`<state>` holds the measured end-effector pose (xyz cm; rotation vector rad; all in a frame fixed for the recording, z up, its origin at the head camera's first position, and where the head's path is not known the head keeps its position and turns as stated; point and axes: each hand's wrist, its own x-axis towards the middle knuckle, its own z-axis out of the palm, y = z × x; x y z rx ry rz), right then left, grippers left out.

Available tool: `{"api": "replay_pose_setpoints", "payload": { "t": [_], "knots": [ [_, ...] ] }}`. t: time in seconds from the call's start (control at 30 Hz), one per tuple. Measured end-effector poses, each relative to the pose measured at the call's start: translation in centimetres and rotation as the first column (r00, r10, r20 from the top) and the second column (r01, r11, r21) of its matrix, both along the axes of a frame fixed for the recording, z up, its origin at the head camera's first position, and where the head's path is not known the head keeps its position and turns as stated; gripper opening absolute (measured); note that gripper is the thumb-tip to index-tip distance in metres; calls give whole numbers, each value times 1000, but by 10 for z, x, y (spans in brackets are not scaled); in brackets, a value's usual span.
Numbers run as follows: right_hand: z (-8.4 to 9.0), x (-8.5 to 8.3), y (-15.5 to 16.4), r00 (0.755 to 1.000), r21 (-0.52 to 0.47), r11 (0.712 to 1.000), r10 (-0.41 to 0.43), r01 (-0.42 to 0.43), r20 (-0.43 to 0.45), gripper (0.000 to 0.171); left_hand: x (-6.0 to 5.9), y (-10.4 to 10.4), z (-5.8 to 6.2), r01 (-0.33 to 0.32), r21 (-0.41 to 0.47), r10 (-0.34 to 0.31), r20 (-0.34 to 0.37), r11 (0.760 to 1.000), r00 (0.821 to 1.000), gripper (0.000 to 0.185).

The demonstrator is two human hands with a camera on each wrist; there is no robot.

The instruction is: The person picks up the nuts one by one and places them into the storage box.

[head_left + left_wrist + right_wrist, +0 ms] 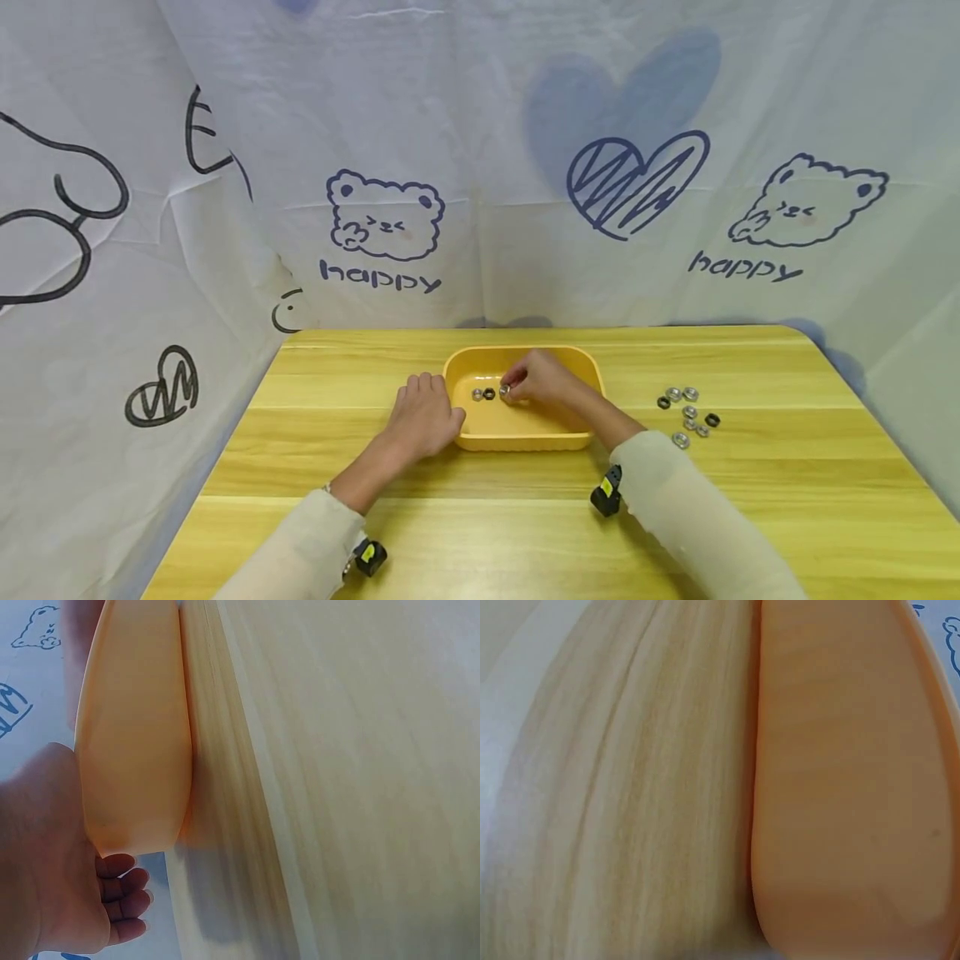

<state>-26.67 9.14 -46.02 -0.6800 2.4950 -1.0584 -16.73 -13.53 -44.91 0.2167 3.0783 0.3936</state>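
Our left hand (422,414) rests against the yellow tray (525,437), steadying it. Our right hand (542,379) pinches a silver nut (505,390) inside, beside two placed nuts (483,394).

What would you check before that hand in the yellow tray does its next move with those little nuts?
1. Right hand has a nut at its fingertips: ok, though how firm the grip is, cannot tell.
2. Tray steadied: ok, left hand rests against its left wall.
3. Room in the tray: ok, only two other nuts lie inside.
4. Pile of loose nuts within easy reach on the table: ok, right of the tray.
5. Nut clear of the fingers: cannot tell.
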Motion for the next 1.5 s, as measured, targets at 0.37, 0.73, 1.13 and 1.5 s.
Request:
{"api": "replay_pose_setpoints", "payload": {
  "t": [0.37, 0.73, 1.13, 1.5],
  "knots": [
    [1, 2, -1, 1000, 7, 1000, 18, -18, -1, 22, 1, 1, 3, -7, 11, 7, 8, 1000, 1000, 34],
    [-1, 1, -3, 1000, 15, 1000, 17, -17, -9, 20, -1, 0, 2, -6, 7, 6, -4, 1000, 1000, 34],
    [0, 0, -5, 1000, 23, 1000, 4, -4, 15, 23, -2, 1, 3, -12, 21, 12, 25, 1000, 1000, 35],
    [-4, 2, -4, 1000, 43, 999, -8, 8, -4, 24, 0, 2, 1, -22, 24, 21, 17, 999, 1000, 35]
  ]
}}
